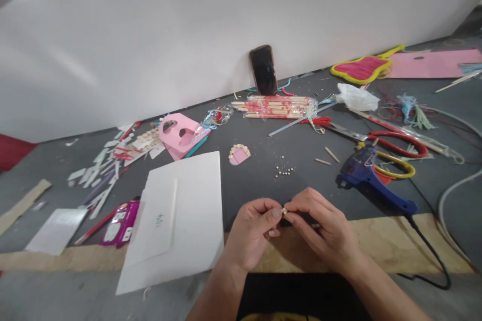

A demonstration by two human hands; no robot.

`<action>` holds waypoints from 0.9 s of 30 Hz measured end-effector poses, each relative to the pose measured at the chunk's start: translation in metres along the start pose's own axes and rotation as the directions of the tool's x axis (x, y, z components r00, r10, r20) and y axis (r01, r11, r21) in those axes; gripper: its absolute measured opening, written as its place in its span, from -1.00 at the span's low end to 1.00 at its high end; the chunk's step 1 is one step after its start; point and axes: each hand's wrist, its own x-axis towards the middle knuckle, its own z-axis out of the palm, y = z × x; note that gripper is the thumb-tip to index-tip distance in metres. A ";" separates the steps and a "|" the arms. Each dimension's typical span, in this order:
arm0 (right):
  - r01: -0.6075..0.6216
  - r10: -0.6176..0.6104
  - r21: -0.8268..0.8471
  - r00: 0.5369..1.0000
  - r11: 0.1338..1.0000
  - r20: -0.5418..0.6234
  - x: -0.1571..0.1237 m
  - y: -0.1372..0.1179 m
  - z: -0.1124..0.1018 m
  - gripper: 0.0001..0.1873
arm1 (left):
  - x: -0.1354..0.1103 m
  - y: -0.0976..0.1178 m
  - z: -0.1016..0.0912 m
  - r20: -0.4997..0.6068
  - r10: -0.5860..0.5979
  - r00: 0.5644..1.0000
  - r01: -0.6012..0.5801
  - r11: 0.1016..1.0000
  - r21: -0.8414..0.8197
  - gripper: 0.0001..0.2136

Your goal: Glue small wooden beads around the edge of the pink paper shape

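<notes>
My left hand (pixel 253 228) and my right hand (pixel 320 225) meet above the grey floor, fingertips pinched together on a tiny pale bead (pixel 284 210). Both hands are closed in a pinch. Just beyond them lies a small cluster of loose beads (pixel 283 169). A small pink arch-shaped piece edged with beads (pixel 238 153) lies a little further out, to the left.
A white sheet with an envelope (pixel 181 215) lies left of my hands. A blue glue gun (pixel 371 180) and red scissors (pixel 391 141) sit to the right, its cord trailing. A phone (pixel 263 69) leans on the wall above a pack of wooden sticks (pixel 273 106). Paper scraps litter the left.
</notes>
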 end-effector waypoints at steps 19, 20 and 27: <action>0.029 -0.030 0.026 0.999 0.999 0.032 0.000 0.000 -0.001 -0.84 | -0.003 0.005 0.001 -0.005 0.027 1.000 -0.026 0.987 0.159 -0.75; 0.032 -0.032 0.021 0.999 0.999 0.036 0.000 0.000 -0.001 -0.84 | -0.003 0.005 0.000 -0.003 0.030 1.000 -0.029 0.985 0.171 -0.76; 0.038 -0.038 0.025 0.999 0.999 0.030 0.001 -0.001 -0.001 -0.84 | -0.002 0.003 0.000 0.006 0.051 0.999 -0.052 0.988 0.144 -0.76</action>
